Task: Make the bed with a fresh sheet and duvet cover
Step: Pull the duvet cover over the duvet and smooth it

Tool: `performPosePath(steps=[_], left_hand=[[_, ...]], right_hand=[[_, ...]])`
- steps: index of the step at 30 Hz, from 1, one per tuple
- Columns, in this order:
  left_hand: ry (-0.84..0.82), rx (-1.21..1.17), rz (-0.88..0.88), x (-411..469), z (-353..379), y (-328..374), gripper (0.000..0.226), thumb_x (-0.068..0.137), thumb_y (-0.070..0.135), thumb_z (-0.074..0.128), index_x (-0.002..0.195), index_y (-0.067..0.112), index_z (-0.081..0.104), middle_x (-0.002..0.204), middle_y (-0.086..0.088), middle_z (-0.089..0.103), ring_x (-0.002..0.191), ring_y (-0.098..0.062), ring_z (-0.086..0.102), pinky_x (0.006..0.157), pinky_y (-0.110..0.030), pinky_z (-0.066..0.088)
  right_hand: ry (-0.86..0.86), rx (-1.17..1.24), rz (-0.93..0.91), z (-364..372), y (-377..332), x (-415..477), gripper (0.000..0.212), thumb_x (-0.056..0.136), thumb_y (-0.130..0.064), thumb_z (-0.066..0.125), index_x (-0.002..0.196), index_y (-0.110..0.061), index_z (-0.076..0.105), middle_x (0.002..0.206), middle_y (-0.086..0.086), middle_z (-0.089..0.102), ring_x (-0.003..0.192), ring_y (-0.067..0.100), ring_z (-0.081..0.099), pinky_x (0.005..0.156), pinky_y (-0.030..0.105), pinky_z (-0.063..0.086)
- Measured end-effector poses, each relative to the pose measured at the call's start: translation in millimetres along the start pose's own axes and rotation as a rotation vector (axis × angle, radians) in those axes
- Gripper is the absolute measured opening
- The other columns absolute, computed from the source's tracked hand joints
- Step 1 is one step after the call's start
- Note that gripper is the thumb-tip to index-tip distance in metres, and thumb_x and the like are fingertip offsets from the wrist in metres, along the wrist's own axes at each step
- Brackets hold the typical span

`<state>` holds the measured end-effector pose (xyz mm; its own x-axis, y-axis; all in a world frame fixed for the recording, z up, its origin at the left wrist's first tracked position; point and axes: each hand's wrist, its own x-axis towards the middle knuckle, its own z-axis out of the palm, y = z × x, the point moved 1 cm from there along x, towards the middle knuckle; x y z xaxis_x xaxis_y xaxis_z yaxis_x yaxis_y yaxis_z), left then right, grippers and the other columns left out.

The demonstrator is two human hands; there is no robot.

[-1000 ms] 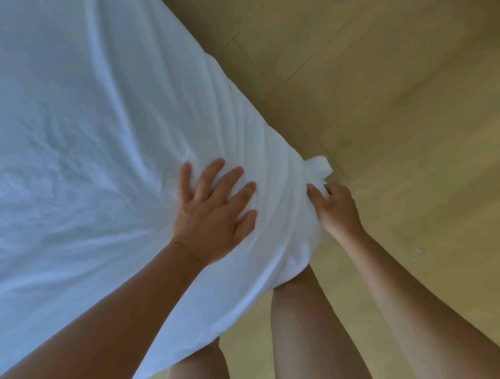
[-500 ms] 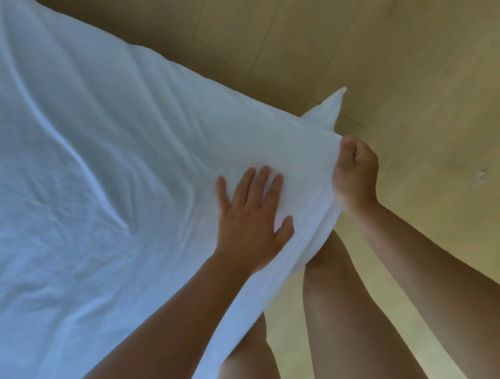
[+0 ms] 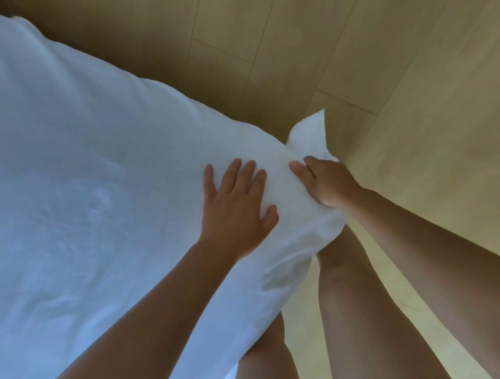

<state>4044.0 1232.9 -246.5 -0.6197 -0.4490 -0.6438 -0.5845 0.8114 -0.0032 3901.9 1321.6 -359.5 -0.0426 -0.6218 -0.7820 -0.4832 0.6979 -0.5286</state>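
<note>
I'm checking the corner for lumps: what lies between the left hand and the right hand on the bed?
Only bare white bedding, as the head view shows. The left hand presses flat on it; the right hand grips its corner.

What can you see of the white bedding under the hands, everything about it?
The white bedding is soft, wrinkled cloth filling the left of the view above a wooden floor. Its near corner looks padded and hangs in front of the person's legs. A pointed flap sticks up beyond it. The left hand presses flat on top, fingers spread; the right hand grips the corner. Sheet or duvet cover, I cannot tell.
</note>
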Motion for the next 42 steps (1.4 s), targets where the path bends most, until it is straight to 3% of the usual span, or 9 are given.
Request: performPosePath(steps=[5, 10, 14, 17, 21, 26, 34, 38, 42], left_hand=[[0.012, -0.037, -0.046, -12, -9, -20, 0.056, 0.082, 0.045, 0.04, 0.121, 0.009, 0.061, 0.129, -0.013, 0.058, 0.126, -0.033, 0.049, 0.103, -0.065, 0.017], [0.122, -0.078, -0.198, -34, -10, -78, 0.06, 0.087, 0.047, 0.037, 0.126, 0.006, 0.055, 0.134, -0.017, 0.053, 0.129, -0.037, 0.044, 0.1, -0.069, 0.022], [0.22, -0.098, -0.244, -44, 15, -69, 0.061, 0.088, 0.046, 0.036, 0.133, 0.008, 0.05, 0.136, -0.014, 0.052, 0.132, -0.032, 0.032, 0.107, -0.059, 0.016], [0.204, -0.263, 0.006, -43, 14, -27, 0.059, 0.082, 0.049, 0.042, 0.126, 0.012, 0.06, 0.125, -0.01, 0.062, 0.127, -0.033, 0.044, 0.108, -0.052, 0.015], [0.361, -0.402, 0.427, -81, 10, -37, 0.029, 0.075, 0.03, 0.065, 0.093, 0.008, 0.073, 0.093, -0.007, 0.071, 0.099, -0.03, 0.062, 0.102, -0.045, 0.033], [0.647, -0.206, -0.002, -131, 41, -216, 0.039, 0.087, 0.027, 0.049, 0.121, 0.009, 0.057, 0.125, -0.012, 0.062, 0.124, -0.027, 0.046, 0.108, -0.053, 0.02], [0.451, -0.4, -0.791, -144, 56, -423, 0.07, 0.093, 0.056, 0.033, 0.151, 0.02, 0.016, 0.159, -0.01, 0.009, 0.146, -0.029, 0.004, 0.114, -0.054, 0.001], [0.459, -0.476, -0.896, -120, 58, -461, 0.073, 0.092, 0.06, 0.032, 0.151, 0.03, 0.001, 0.159, -0.007, -0.008, 0.146, -0.031, -0.01, 0.115, -0.054, -0.004], [0.466, -0.468, -0.793, -80, 44, -471, 0.077, 0.086, 0.069, 0.029, 0.149, 0.039, -0.004, 0.159, -0.003, -0.014, 0.144, -0.035, -0.016, 0.111, -0.058, -0.008]], right_hand=[[0.004, -0.059, 0.122, 1, 5, 12, 0.056, 0.101, -0.048, 0.017, 0.095, -0.014, 0.062, 0.104, 0.012, 0.066, 0.099, 0.03, 0.058, 0.081, 0.036, 0.037], [0.124, -0.209, 0.179, -9, -52, 23, 0.038, 0.103, -0.031, 0.026, 0.12, -0.005, 0.047, 0.122, 0.017, 0.053, 0.114, 0.035, 0.049, 0.087, 0.04, 0.035], [0.289, 0.044, -0.136, -10, -137, 11, 0.046, 0.099, -0.035, 0.033, 0.137, -0.009, 0.042, 0.138, 0.012, 0.047, 0.128, 0.029, 0.041, 0.1, 0.038, 0.03], [0.203, 0.03, -0.457, 5, -201, 1, 0.052, 0.095, -0.035, 0.041, 0.14, -0.009, 0.041, 0.145, 0.008, 0.042, 0.135, 0.024, 0.036, 0.106, 0.042, 0.03], [0.141, -0.072, -0.487, 15, -253, 10, 0.053, 0.096, -0.038, 0.04, 0.141, -0.011, 0.038, 0.148, 0.003, 0.037, 0.137, 0.019, 0.033, 0.107, 0.038, 0.029], [0.213, -0.086, -0.364, 23, -293, 20, 0.05, 0.098, -0.03, 0.046, 0.144, -0.014, 0.035, 0.15, 0.001, 0.035, 0.137, 0.019, 0.032, 0.11, 0.035, 0.025], [0.279, -0.627, -0.587, 108, -431, 49, 0.061, 0.095, -0.044, 0.028, 0.151, -0.027, 0.017, 0.16, 0.002, 0.007, 0.147, 0.022, 0.004, 0.112, 0.048, 0.007], [0.249, -0.804, -0.611, 123, -492, 99, 0.061, 0.097, -0.052, 0.029, 0.151, -0.037, 0.004, 0.16, -0.005, -0.006, 0.147, 0.019, -0.008, 0.112, 0.054, -0.003], [0.352, -0.584, -0.375, 97, -511, 154, 0.063, 0.094, -0.06, 0.027, 0.149, -0.041, 0.006, 0.16, -0.006, 0.004, 0.146, 0.023, 0.004, 0.112, 0.056, 0.009]])
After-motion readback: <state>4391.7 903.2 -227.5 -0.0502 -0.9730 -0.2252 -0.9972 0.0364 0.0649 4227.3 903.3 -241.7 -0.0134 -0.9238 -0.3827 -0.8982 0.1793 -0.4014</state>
